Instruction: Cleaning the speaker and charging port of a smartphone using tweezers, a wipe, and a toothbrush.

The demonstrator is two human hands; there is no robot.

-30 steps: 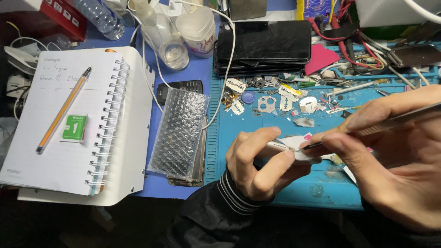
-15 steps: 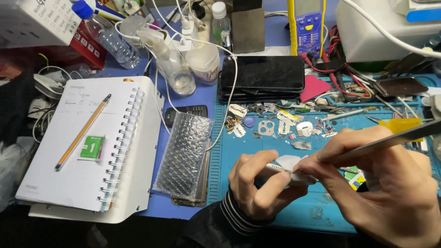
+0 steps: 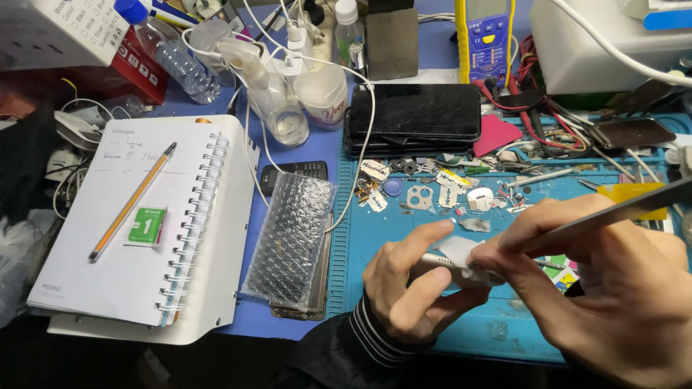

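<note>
Over the blue mat point(image 3: 432, 238), the left hand point(image 3: 411, 288) still grips a small white part point(image 3: 461, 253). The right hand point(image 3: 613, 288) keeps its flat metal tool point(image 3: 613, 214) pressed there; nothing has shifted.

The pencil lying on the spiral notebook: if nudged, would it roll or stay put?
The pencil looks thin, stiff and light, so it would probably shift easily. It lies diagonally on the flat notebook page, so it may roll a little unless its sides are faceted, which cannot be told here.

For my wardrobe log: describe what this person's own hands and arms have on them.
Both hands are bare: no gloves. The left hand comes out of a black sleeve ending in a ribbed cuff with thin pale stripes. The right hand shows no sleeve in view.
</note>
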